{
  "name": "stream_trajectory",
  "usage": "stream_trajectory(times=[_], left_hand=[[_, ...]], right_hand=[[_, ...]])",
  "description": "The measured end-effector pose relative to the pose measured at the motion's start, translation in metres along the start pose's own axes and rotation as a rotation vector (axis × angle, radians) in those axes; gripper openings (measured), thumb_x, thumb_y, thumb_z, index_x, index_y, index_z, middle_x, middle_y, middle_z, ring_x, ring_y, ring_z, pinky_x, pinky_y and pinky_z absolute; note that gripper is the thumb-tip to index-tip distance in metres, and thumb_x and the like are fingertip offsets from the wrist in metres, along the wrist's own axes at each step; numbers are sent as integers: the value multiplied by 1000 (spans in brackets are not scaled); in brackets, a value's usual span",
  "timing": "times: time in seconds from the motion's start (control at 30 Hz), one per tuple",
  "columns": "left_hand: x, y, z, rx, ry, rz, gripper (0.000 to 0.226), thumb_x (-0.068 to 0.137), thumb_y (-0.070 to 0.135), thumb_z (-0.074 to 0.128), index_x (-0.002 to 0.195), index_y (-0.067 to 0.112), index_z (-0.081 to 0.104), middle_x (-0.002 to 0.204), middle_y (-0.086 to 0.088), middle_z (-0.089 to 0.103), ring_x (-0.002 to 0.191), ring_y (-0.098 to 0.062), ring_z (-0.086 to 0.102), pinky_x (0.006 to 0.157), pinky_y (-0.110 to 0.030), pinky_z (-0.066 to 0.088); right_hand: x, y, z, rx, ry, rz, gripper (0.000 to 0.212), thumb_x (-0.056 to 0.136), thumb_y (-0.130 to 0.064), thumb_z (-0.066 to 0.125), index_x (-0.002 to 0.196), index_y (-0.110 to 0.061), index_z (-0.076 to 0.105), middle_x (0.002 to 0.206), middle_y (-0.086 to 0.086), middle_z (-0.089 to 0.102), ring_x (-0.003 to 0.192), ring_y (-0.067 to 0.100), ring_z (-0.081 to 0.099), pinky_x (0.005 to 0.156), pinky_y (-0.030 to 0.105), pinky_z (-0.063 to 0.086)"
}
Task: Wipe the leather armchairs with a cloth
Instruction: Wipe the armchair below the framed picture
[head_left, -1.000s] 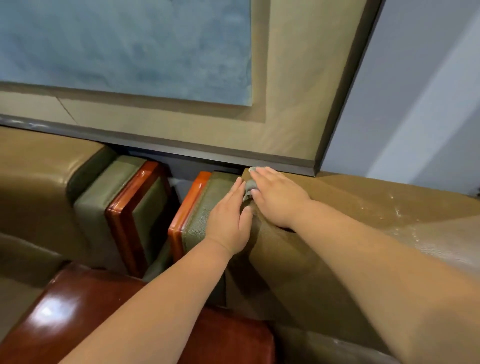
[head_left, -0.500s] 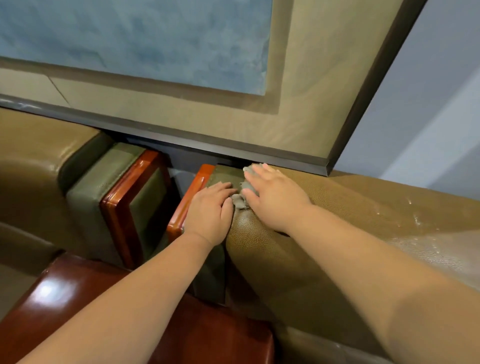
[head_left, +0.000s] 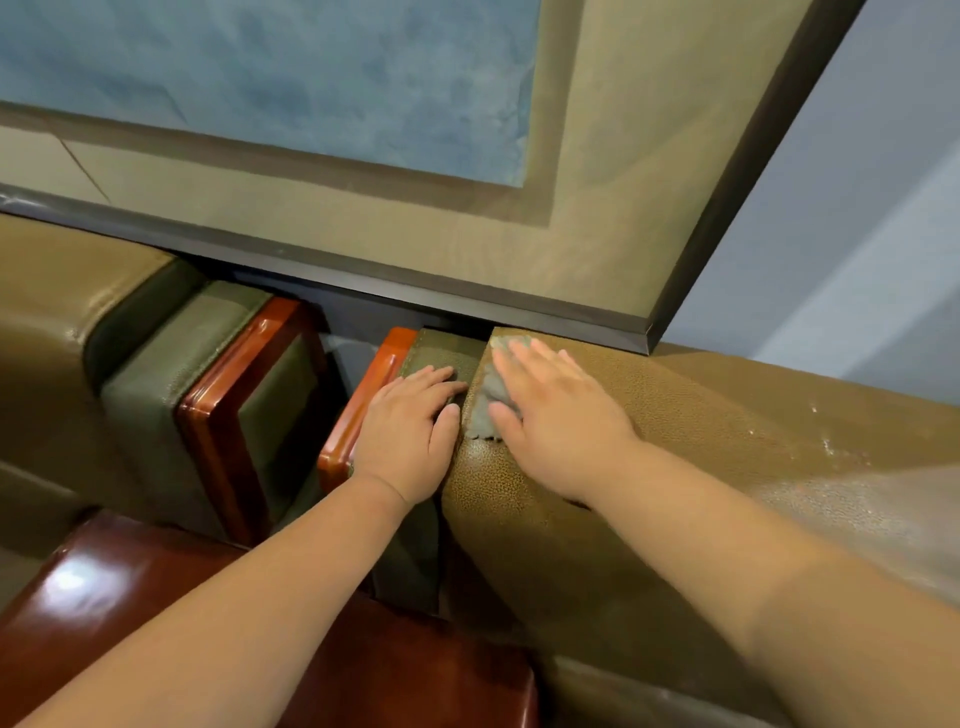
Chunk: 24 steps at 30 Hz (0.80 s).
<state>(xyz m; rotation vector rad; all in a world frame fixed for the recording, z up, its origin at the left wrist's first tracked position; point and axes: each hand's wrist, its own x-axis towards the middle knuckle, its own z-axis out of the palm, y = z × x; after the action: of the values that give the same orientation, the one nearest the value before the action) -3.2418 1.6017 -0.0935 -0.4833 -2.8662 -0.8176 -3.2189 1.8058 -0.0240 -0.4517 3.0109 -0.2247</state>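
Our right hand (head_left: 558, 421) lies flat w/ straight fingers pressing the cloth (head_left: 485, 402) onto the top left corner of the armchair back (head_left: 701, 415). Left hand (head_left: 410, 431) rests just beside it at 9 o'clock, fingers relaxed on the green side panel (head_left: 436, 351), holding nothing. The back's long axis runs off toward 3 o'clock, so we judge the right hand does the next sweep.

Large framed picture (head_left: 311, 104) hung on pale blue-grey wall (head_left: 857, 182).
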Motion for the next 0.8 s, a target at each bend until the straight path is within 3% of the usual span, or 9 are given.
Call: stream_trajectory(times=[0.17,0.33,0.47,0.57,0.7,0.8], left_hand=[[-1,-1,4,-4,27,0,65,104,48,23,137,18,70,148,-4,63,145,-23,51,123,-50,35],[-1,1,1,-10,37,-1,68,104,50,20,136,18,71,146,-3,64,144,-23,52,121,-49,36],[-2,1,0,3,44,8,67,104,50,23,135,16,72,145,-5,65,143,-25,53,121,-49,38],[-2,2,0,2,46,2,65,103,48,26,133,15,73,145,-6,66,142,-26,54,121,-48,38],[-2,3,-2,1,36,-12,63,102,47,28,132,15,73,144,-5,66,140,-25,55,120,-49,40],[-1,5,-2,7,31,-5,62,101,48,31,133,14,73,143,-6,67,139,-25,56,118,-50,42]], right_hand=[[-54,13,16,-19,-18,-128,71,103,-58,26,166,-27,12,173,-4,14,160,16,9,130,40,13],[-4,51,-11,42,-47,123,64,111,-45,27,167,-21,7,175,0,2,161,19,-1,131,42,5],[-52,21,12,-1,0,-20,70,105,-54,20,166,-22,9,174,0,7,160,19,4,127,36,-2],[-56,32,10,-15,-29,-71,71,104,-60,19,165,-27,5,174,-4,6,160,17,5,126,37,1],[-25,68,-7,20,-15,132,66,109,-51,25,167,-26,5,174,-2,4,160,19,-1,129,37,2],[-49,55,5,18,36,121,66,106,-53,22,165,-29,9,174,-6,6,160,16,0,129,38,1]])
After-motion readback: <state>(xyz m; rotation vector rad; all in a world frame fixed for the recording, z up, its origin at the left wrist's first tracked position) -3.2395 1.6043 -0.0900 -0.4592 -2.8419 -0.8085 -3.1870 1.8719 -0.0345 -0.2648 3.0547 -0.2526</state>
